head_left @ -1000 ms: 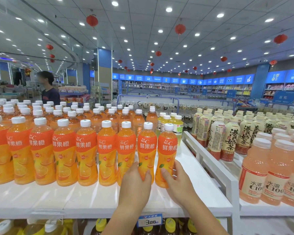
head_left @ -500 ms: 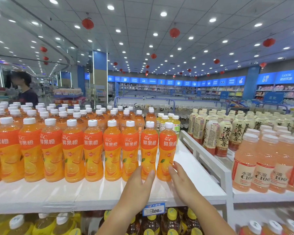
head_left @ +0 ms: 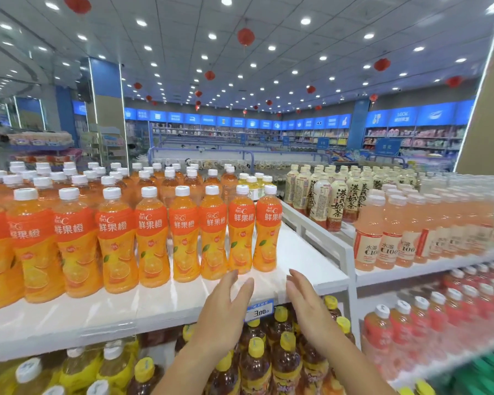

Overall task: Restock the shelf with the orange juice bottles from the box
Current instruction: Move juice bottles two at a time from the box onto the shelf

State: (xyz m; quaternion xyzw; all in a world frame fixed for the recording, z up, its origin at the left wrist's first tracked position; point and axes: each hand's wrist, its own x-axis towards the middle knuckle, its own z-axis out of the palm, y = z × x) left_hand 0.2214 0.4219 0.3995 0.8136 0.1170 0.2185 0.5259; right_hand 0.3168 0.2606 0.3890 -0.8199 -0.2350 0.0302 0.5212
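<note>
Both hands hang open at lower centre, our left hand (head_left: 226, 303) and right hand (head_left: 305, 306) with fingers straight, palms facing, holding nothing, just short of the orange juice bottles (head_left: 267, 232) lined across the middle. We judge the next bottle belongs on the bare shelf (head_left: 300, 252) right of the row; the box is out of view. We should grip each at its narrow waist: smooth clear plastic, glossy label, ribbed white cap, slick white surface underneath.

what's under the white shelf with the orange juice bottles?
Yellow-capped brown drink bottles, and white-capped yellow bottles further left. The left hand and right hand with their forearms cover part of that row; the back is in shadow.
</note>
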